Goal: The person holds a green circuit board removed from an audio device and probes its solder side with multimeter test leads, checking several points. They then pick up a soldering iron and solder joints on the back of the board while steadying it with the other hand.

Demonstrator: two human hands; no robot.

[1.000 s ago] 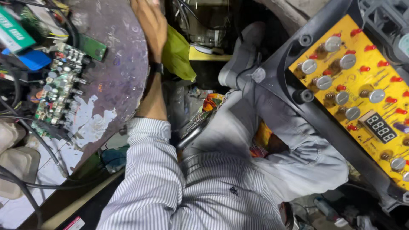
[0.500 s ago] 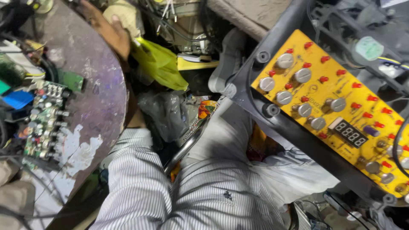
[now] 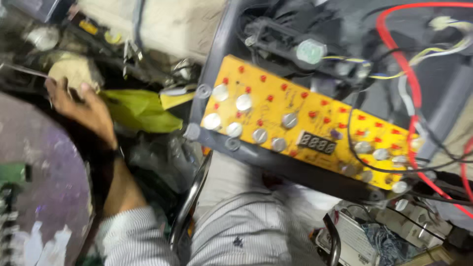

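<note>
Since the earlier frames the view has swung right and up: the round worktop [image 3: 44, 197] has slid to the left edge, and the left hand [image 3: 81, 111] has reached farther out past its rim into the clutter behind.

Far left: green circuit board [image 3: 12, 173] on the worktop, only partly in frame; flakes of white on the worn purple surface.

Left hand: outstretched, wrist strap showing, striped sleeve [image 3: 133, 244] pushed back. Fingers lie among dark parts beside a pale crumpled lump [image 3: 74, 71]. Grip blurred; cannot tell whether it closes on anything or how far open it is. A thin wire or rod runs off to the left by the fingertips; contact unclear.

Just right of the hand: yellow-green plastic bag [image 3: 140, 111], crumpled, touching or nearly touching the thumb side.

Centre to right: yellow control panel [image 3: 300, 130] with metal knob shafts, red markers and a small digit display [image 3: 318, 143], set in a dark grey housing [image 3: 256, 157] tilted over the lap. Red wire [image 3: 411, 93] and black leads loop above it.

Right hand: not in view.

Progress, as a judgement: the panel sits exposed and untouched; the hand looks mid-search in the clutter, nothing visibly fetched yet.
</note>
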